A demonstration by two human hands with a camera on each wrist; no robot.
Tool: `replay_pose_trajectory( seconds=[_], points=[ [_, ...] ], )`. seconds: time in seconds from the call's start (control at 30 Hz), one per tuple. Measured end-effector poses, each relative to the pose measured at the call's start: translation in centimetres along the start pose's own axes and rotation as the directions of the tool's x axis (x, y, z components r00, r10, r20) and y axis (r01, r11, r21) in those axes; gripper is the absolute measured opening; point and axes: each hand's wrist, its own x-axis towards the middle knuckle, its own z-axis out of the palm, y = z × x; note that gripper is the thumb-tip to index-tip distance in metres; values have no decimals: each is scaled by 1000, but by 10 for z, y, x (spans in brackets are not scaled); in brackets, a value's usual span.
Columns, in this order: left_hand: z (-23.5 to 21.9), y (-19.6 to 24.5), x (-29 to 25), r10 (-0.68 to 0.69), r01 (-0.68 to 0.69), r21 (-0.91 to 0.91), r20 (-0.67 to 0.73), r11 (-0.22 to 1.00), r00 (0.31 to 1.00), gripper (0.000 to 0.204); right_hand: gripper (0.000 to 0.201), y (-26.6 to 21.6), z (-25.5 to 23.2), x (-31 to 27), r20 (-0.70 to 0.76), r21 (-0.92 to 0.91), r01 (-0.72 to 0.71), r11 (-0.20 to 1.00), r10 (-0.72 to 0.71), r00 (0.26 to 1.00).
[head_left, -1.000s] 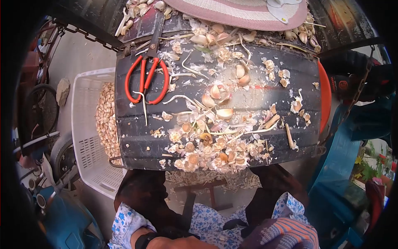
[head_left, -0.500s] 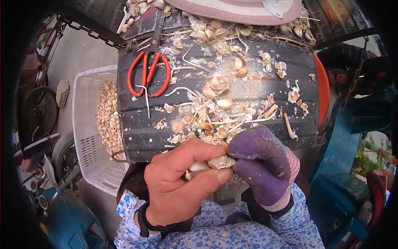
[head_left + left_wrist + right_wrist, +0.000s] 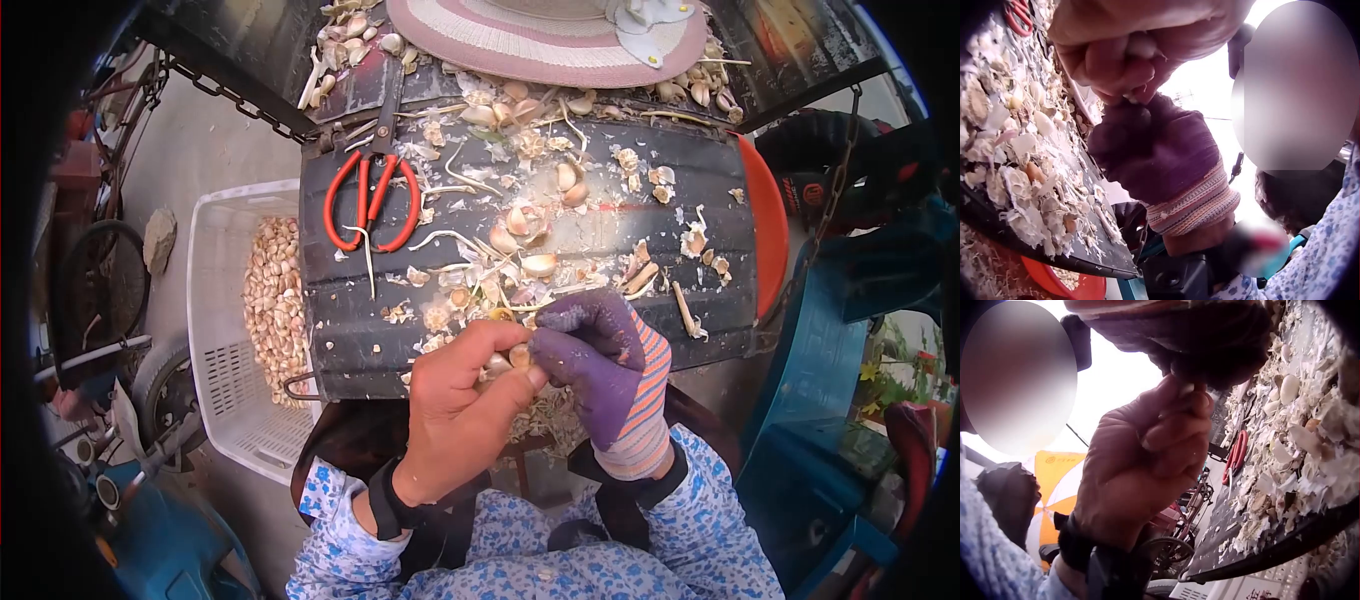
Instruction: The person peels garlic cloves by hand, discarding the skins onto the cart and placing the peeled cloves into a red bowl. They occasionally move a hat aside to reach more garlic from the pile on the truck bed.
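Head view shows both hands meeting at the near edge of the black bench (image 3: 350,330), clamped together on a garlic bulb (image 3: 505,360). The bare left hand (image 3: 460,420) curls round it; the gloved right hand (image 3: 595,365) pinches its other side. Red scissors (image 3: 372,200) lie farther back on the bench, a white basket (image 3: 215,330) of cloves beside it. Doing this well likely means steadying the bulb while prying cloves apart with gentle thumb pressure.
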Motion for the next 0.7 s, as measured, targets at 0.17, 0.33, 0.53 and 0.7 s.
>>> replay_pose_trajectory(
  seconds=[0.17,0.33,0.53,0.7],
  points=[
    [2,-12,1,70,-71,-47,-25,996,997,22,11,2,8,4,-20,111,-179,978,182,983],
    [-9,-16,6,-207,196,-391,13,899,978,20,11,7,18,9,-8,87,-116,989,117,993],
    [-60,-9,19,-112,2,-525,-177,851,978,16,30,12,3,42,92,-441,341,831,-336,938],
    [-184,9,1,204,38,319,-690,947,694,37,25,28,-5,84,318,-870,452,199,-474,821]
  ],
)
